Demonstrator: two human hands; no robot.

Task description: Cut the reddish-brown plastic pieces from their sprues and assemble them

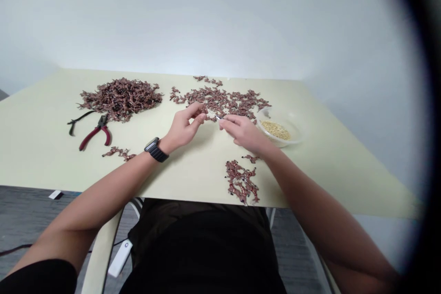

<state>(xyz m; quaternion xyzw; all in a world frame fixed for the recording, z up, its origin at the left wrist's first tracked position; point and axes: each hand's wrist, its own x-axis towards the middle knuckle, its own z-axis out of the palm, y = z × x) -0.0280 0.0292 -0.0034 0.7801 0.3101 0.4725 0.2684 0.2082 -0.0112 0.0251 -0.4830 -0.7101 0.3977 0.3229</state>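
A: Starting from the far left?
B: Black tool (pixel 72 127), beside red pliers (pixel 90 138) with handles spread. Just behind, a big pile (pixel 122 96) of brown figures.
A: And nearer, on that side?
B: A short row (pixel 119 152) of similar figures, ending just beside the left forearm (pixel 120 181). On the wrist, a black watch (pixel 157 149).
A: Left hand (pixel 186 125) next. Open or closed?
B: Partly curled, with thumb and forefinger drawn close together. Pinching a small figure (pixel 205 109), hard to outline against the middle pile (pixel 229 100) behind.
A: Where exactly, that figure?
B: At the left fingertips, above the table (pixel 196 181), between both hands.
A: And the middle pile?
B: Spread flatter than the big pile, with strays at the back and left.
A: Below the hands?
B: A small pile (pixel 241 180) by the near edge, plus a lone figure (pixel 251 159) just behind.
A: Right hand (pixel 244 131)?
B: Closed, with fingers bent around a small tool (pixel 218 118). Showing only a metal tip, pointing left. Cannot tell what kind: mostly hidden in the grip.
A: Touching the pinched figure?
B: Cannot tell; too small, too close together.
A: Farthest right?
B: A clear bowl (pixel 297 133), just beyond the right wrist, with gold bits (pixel 275 129) inside.
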